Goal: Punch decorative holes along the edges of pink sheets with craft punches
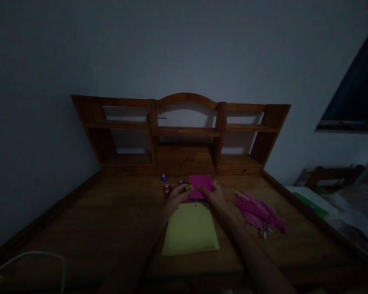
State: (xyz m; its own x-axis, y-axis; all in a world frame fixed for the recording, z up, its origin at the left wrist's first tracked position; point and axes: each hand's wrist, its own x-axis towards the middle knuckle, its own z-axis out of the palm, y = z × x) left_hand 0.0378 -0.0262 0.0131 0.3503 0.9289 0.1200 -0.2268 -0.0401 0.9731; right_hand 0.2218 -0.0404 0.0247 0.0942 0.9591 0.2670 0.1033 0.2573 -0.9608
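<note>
My left hand (177, 196) is closed on a small bright green piece (189, 187), too small to name for certain. In my right hand (213, 195) is a square pink sheet (201, 181), held up with thumb on its face and fingers behind. The green piece is at the sheet's left edge. Below both hands a yellow sheet (191, 228) lies flat on the desk, with small red dots along its far edge. Small round eye-like pieces stand behind my hands: a red one (167, 190), a purple one (164, 177) and others partly hidden.
A heap of pink strands with small coloured bits (259, 212) lies on the wooden desk (110, 212) to the right. A wooden shelf unit (187, 131) rises along the back. A white cable (43, 253) curves at the near left. A chair (334, 173) stands beyond the right edge.
</note>
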